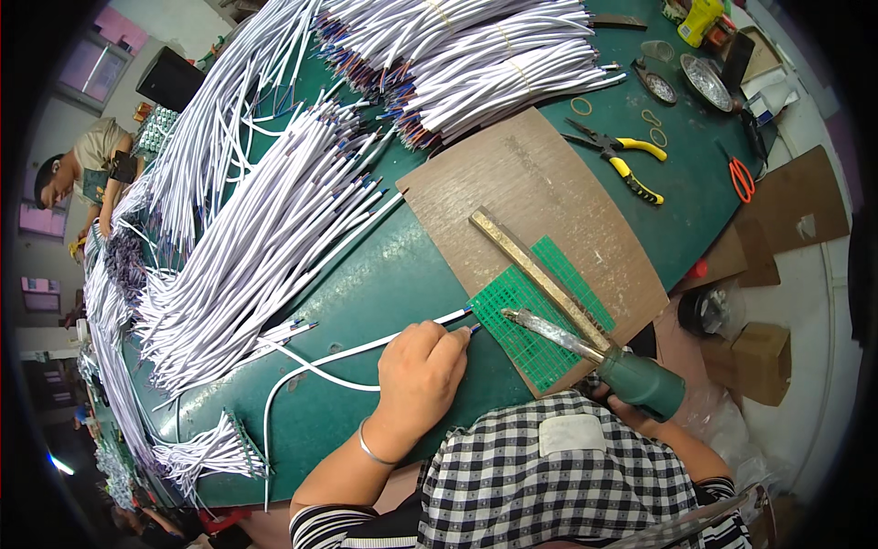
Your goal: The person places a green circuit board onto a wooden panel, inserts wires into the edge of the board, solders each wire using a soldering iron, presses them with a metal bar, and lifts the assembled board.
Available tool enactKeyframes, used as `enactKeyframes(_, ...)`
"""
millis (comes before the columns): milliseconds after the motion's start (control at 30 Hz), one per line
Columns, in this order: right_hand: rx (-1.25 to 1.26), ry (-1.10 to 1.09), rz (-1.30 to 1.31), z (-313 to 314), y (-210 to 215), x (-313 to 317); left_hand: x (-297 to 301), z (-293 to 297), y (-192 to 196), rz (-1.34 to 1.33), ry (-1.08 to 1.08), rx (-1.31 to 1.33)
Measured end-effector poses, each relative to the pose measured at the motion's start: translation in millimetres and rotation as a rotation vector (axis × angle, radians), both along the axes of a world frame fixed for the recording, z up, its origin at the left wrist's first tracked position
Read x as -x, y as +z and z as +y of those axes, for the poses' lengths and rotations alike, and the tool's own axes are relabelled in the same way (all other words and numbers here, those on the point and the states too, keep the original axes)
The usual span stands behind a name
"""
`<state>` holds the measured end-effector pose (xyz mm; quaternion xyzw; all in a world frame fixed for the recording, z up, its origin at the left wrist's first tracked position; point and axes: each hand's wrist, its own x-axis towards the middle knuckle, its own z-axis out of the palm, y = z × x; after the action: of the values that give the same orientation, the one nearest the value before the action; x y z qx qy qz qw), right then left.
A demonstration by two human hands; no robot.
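Pinched between the fingers of my left hand (422, 371) is a white cable (352, 348), whose coloured wire ends reach the edge of a green circuit board panel (535, 352). A second white cable passes under that hand. My right hand (631, 414), partly hidden behind the tool and near my checked apron, is closed round a soldering iron (645, 382) with a thick green handle. Its metal tip slants left over the panel; contact with it cannot be made out. Across the panel lies a brass-coloured bar (526, 261), all on a brown board (512, 174).
Large bundles of white cables (256, 238) cover the green table's left and far side. Yellow-handled pliers (622, 160), rubber bands, orange-handled scissors (741, 178) and a metal dish (706, 82) lie at right. Wired boards (215, 453) sit near left. Another person (96, 165) works at far left.
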<state>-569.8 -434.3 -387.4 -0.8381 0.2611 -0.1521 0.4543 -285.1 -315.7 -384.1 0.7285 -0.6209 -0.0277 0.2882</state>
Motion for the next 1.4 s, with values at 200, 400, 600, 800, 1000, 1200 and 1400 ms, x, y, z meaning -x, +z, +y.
enactKeyframes(200,-0.062,0.023,0.024,-1,-6,4,-1,-3,-3,0.035,0.009,0.071)
enactKeyframes(400,-0.151,-0.029,-0.050,1,-9,6,-2,-2,4,0.029,0.034,-0.038)
enactKeyframes(600,-0.090,-0.028,-0.021,2,-11,11,-3,-6,7,0.124,0.022,-0.037)
enactKeyframes(800,-0.113,0.013,-0.039,-2,-8,8,-3,-9,6,0.170,0.011,-0.058)
enactKeyframes(1000,-0.131,-0.011,-0.037,0,-10,9,-3,-9,8,0.151,0.051,-0.093)
enactKeyframes(1200,-0.064,0.021,-0.046,-2,-7,4,-2,-10,6,0.190,0.058,-0.087)
enactKeyframes(1400,-0.069,0.014,-0.021,-2,-7,2,-2,-7,2,0.273,0.077,-0.070)
